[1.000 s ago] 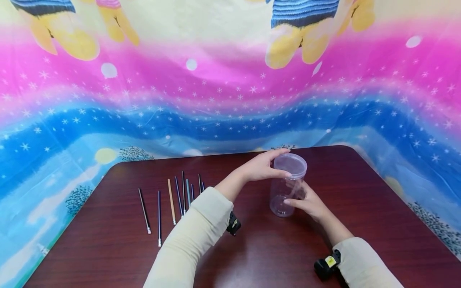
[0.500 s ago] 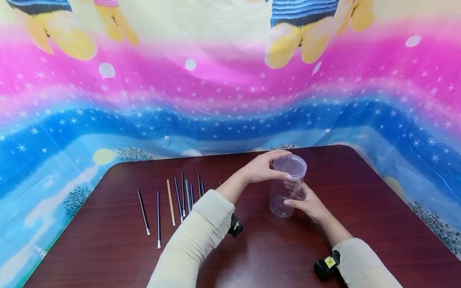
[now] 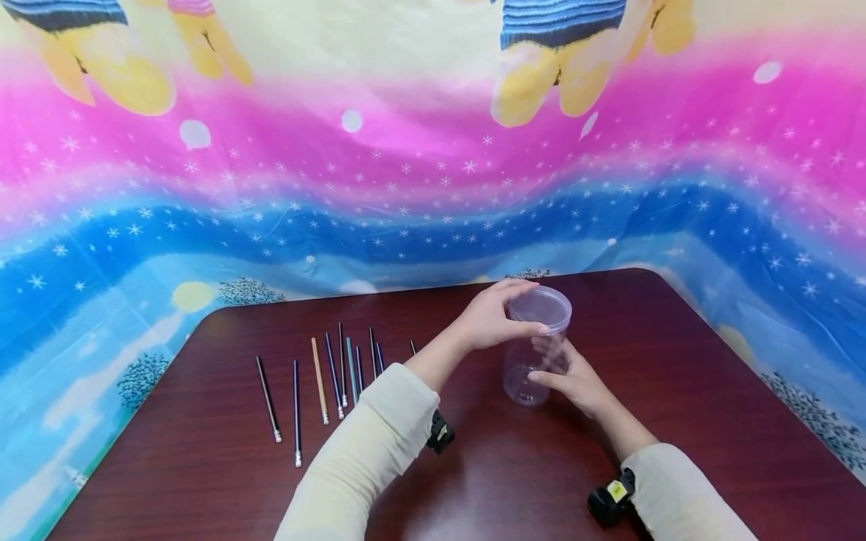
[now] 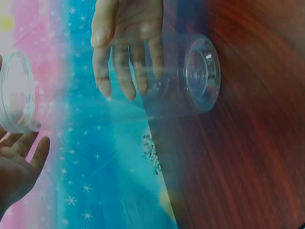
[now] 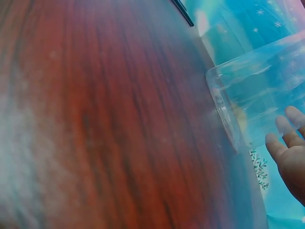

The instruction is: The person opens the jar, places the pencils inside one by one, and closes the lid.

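Note:
A clear plastic jar point(image 3: 519, 387) stands upright on the dark red table, right of the middle in the head view. My left hand point(image 3: 495, 315) grips its clear round lid point(image 3: 541, 306) from the left, thumb on the near side and fingers over the far side. Lower down, my right hand point(image 3: 578, 382) holds the jar's body from the right; its fingers show through the clear wall. The jar lies sideways across the left wrist view, with the right-hand fingers point(image 4: 125, 76) behind it. In the right wrist view the jar's base point(image 5: 224, 114) meets the tabletop.
Several pencils lie to the left, among them a black one point(image 3: 268, 398), a dark blue one point(image 3: 296, 413) and a natural wood one point(image 3: 320, 383). My left sleeve point(image 3: 368, 451) partly covers that group. A printed cloth point(image 3: 406, 188) hangs behind the table point(image 3: 183, 466).

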Available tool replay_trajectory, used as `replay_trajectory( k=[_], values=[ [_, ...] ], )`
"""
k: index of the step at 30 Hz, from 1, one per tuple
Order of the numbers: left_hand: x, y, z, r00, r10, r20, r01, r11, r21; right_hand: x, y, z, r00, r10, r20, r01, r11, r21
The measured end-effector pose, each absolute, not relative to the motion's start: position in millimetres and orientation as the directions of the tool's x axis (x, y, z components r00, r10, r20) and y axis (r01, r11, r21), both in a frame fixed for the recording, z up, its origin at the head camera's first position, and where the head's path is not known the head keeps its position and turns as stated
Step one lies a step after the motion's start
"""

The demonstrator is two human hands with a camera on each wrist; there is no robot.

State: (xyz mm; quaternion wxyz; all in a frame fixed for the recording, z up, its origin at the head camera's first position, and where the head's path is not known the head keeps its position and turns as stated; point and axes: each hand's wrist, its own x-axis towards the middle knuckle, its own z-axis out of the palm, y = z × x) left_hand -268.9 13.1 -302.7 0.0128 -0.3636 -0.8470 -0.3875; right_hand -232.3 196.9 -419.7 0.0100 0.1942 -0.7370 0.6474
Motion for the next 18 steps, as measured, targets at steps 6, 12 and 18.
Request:
replay_trajectory(
  k=[6, 12, 18],
  values=[
    [-263.5, 14.8, -304.7, -0.747, 0.572, 0.34, 0.632, 0.449, 0.632, -231.9, 195.4, -418.8, -0.925, -0.258, 0.277, -0.307, 0.083, -0.948],
    [-269.1, 7.8, -302.2, -0.704, 0.645, 0.298, 0.664, 0.448, 0.598, -232.8, 195.4, -419.4, -0.921, -0.263, 0.287, -0.321, 0.096, -0.942],
    [-280.2, 7.4, -289.3, -0.615, 0.763, 0.198, 0.693, 0.403, 0.598, -233.2, 196.6, -420.0, -0.925, -0.267, 0.271, -0.311, 0.123, -0.942]
  ],
)
